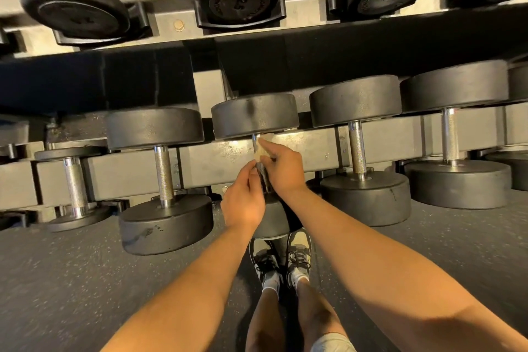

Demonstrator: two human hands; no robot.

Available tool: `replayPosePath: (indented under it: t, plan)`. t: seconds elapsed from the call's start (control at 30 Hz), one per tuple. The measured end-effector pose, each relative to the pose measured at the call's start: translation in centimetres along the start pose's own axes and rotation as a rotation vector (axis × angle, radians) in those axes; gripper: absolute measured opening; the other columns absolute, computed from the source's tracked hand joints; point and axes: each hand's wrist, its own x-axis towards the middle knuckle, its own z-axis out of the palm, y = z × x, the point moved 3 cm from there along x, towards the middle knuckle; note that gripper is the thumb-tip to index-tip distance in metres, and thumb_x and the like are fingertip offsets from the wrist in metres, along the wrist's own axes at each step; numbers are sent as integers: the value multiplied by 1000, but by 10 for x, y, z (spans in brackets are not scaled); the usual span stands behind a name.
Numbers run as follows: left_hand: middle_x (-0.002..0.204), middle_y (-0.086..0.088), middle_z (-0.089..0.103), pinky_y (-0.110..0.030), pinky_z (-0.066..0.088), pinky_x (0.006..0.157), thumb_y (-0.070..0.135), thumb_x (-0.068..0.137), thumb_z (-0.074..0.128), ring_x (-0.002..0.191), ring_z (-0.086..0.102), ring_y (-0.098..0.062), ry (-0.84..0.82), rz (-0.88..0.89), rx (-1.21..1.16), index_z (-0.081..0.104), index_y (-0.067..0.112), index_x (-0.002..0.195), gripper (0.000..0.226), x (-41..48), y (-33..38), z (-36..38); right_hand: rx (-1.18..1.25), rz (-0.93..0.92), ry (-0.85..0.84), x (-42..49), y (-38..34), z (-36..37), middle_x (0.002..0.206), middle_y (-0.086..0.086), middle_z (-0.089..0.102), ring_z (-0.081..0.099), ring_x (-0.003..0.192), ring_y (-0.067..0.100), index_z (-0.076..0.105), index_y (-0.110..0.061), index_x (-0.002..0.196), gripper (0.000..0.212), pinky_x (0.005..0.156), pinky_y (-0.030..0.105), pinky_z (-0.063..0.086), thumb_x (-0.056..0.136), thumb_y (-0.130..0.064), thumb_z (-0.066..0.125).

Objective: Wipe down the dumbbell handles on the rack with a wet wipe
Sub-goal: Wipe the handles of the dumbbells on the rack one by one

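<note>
— Where's the wet wipe (261,153)?
— On the handle (264,178) of the middle dumbbell (255,116), low on the rack (217,151). My right hand (283,170) pinches it there, forefinger stretched out.
— And your left hand (243,203)?
— Curled at the handle just below; whether it grips, I can't tell.
</note>
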Motion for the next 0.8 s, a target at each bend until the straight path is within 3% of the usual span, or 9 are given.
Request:
replayPosePath:
  t: [0.1,0.17,0.3,0.4,0.53,0.7,0.8]
  plan:
    - [120,1,71,-43,47,100,46,107,32,115,61,-27,-7,-11,-17,50,44,142,39,1,0,0,-87,19,-26,-7,13,-1,125,4,69,64,114,14,70,-14,125,35,99,11,42,95,1,60]
    - [120,-1,71,-43,47,100,47,107,31,114,61,-28,-12,-15,-9,49,45,142,40,0,2,-1,-78,39,-38,-11,16,-4,119,2,72,67,110,15,73,-15,119,31,98,16,47,94,0,61]
    - [122,3,70,-42,46,101,50,106,30,117,61,-25,-23,-18,-18,47,46,143,41,4,-5,1,60,28,29,-2,1,-9,127,2,67,58,115,5,70,-13,124,31,96,1,38,97,-1,58]
    - [123,4,70,-40,46,101,50,106,32,117,61,-22,-40,-25,-53,49,45,142,40,8,-8,2,63,64,12,4,-1,-5,128,3,66,55,112,5,70,-11,123,32,85,-7,33,98,3,56]
    - [124,5,68,-33,45,93,42,107,38,113,60,-17,-20,-7,-97,58,38,134,34,3,-8,1,-35,129,-24,-9,15,-4,123,3,70,65,111,17,74,-18,119,28,91,14,46,97,-7,61]
    - [127,-1,68,-40,46,103,34,107,39,120,58,-23,-46,20,-91,60,30,135,36,-5,-15,4,-122,208,-80,-24,23,-8,120,3,72,67,105,20,76,-21,113,24,94,35,55,93,-11,69]
    - [127,-1,67,-42,44,106,34,107,37,122,56,-23,-70,12,-110,59,28,137,38,-8,-15,2,-93,281,-109,-26,23,-10,117,1,72,67,101,18,78,-21,108,26,95,34,55,90,-5,69]
